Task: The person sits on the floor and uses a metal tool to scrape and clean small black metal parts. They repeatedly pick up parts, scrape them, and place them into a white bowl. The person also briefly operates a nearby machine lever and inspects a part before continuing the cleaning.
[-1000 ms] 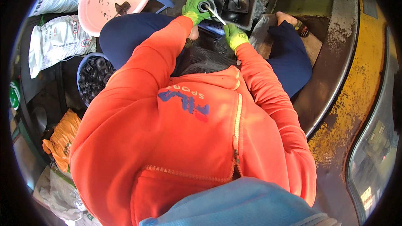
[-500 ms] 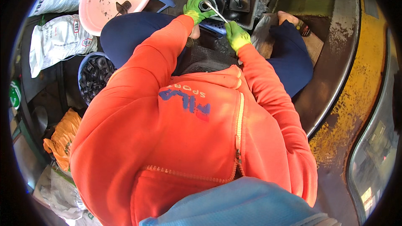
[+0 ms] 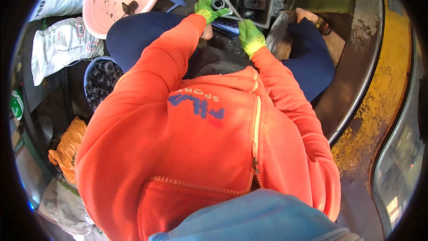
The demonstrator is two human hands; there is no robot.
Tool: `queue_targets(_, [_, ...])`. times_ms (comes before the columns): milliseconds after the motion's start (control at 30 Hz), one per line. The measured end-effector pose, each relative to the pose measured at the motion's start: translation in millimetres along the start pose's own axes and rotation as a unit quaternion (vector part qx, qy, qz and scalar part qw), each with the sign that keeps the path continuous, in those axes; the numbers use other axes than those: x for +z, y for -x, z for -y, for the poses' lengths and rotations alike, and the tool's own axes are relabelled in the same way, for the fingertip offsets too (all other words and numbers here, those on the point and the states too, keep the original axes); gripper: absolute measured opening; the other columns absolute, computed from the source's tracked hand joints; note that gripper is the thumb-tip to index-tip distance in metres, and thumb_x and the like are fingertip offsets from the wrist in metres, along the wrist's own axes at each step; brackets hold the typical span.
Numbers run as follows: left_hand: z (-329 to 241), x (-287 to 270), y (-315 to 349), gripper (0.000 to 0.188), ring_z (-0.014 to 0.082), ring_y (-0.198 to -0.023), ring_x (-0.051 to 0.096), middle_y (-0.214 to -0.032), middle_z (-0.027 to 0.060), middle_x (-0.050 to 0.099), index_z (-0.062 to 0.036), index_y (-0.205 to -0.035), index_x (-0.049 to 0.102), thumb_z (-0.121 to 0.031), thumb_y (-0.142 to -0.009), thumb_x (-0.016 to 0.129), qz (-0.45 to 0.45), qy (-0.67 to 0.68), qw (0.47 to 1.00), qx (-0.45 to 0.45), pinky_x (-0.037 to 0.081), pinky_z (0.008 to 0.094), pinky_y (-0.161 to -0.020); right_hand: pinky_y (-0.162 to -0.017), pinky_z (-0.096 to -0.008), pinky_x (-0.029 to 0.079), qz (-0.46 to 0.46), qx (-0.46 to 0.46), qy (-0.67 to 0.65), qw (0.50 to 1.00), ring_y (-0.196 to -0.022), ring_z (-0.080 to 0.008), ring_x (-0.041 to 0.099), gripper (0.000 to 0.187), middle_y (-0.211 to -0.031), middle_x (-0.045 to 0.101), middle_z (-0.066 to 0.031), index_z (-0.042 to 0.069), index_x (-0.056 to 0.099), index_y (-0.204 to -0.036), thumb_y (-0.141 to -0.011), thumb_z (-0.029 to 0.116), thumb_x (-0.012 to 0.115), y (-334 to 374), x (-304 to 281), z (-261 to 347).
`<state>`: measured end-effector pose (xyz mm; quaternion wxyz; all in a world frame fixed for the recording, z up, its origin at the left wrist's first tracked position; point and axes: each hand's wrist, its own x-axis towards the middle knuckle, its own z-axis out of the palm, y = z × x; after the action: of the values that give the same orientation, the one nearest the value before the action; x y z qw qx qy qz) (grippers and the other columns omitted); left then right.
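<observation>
The left hand, in a green glove, is gripping a small dark ring-shaped part, fingers wrapped round it, just over the near edge of the dark parts crate. The right hand, also green-gloved, is closed on a thin metal tool whose tip is meeting the part. Against a second ago, the part is sitting slightly higher and the tool is angling steeper, so the person is likely still working the tool on the part. The pink basin and the blue basket of black parts are staying untouched at left.
</observation>
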<state>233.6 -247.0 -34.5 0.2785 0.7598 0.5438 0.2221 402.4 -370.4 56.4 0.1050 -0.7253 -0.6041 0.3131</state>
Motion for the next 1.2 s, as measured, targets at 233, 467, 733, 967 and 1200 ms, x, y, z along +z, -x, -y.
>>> queue_targets(233, [-4.8,-4.3,-0.3,0.072,0.0367,-0.111,0.050,-0.122,0.0148,0.053,-0.0187,-0.120,0.056,-0.043,-0.058,0.082,0.009,0.003,1.000,-0.003,0.042,0.0444,-0.093,-0.075,-0.0512,0.043,-0.095,-0.054,-0.105,0.988,-0.088,-0.0460,0.056,0.037,-0.092,0.061,-0.0243,0.007,0.053,-0.097,-0.096,0.041,0.038,3.7,-1.0,5.7])
queue_targets(467, [-1.0,-1.4,-0.2,0.074,0.0361,-0.114,0.048,-0.129,0.0126,0.049,-0.0178,-0.122,0.054,-0.041,-0.058,0.082,-0.018,0.009,1.000,0.007,0.039,0.0447,-0.097,-0.077,-0.0495,0.044,-0.045,0.001,-0.078,0.996,-0.092,-0.0441,0.056,0.037,-0.095,0.061,-0.0242,0.008,0.053,-0.101,-0.096,0.041,0.038,1.6,-0.3,-1.8])
queue_targets(733, [-2.0,-9.5,-12.3,0.083,0.0379,-0.108,0.052,-0.115,0.0211,0.056,-0.0023,-0.125,0.050,-0.032,-0.056,0.085,0.008,0.025,0.998,0.058,0.041,0.0441,-0.095,-0.078,-0.0502,0.043,-0.045,0.002,-0.070,0.997,-0.093,-0.0440,0.056,0.040,-0.095,0.060,-0.0242,0.008,0.054,-0.101,-0.096,0.043,0.036,1.1,-39.2,9.4])
queue_targets(967, [-41.9,-67.8,-129.4,0.059,0.0163,-0.090,0.059,-0.102,0.0087,0.064,0.0002,-0.113,0.057,-0.024,-0.066,0.083,-0.123,0.334,0.934,-0.005,0.048,0.0313,-0.084,-0.057,-0.0341,0.042,-0.189,0.012,-0.268,0.945,-0.064,-0.0206,0.056,0.020,-0.072,0.057,-0.0091,0.005,0.056,-0.092,-0.096,0.023,0.049,51.0,-116.2,-16.6])
queue_targets(1200, [11.2,-41.3,-225.3,0.058,0.0291,-0.119,0.050,-0.127,0.0096,0.055,-0.0138,-0.124,0.053,-0.055,-0.084,0.052,-0.047,-0.278,0.959,0.024,0.025,0.0478,-0.107,-0.045,-0.0193,0.027,-0.128,0.115,-0.648,0.742,-0.051,-0.0033,0.035,0.023,-0.063,0.044,0.0059,0.010,0.056,-0.087,-0.097,0.030,0.048,38.2,-117.0,-12.8])
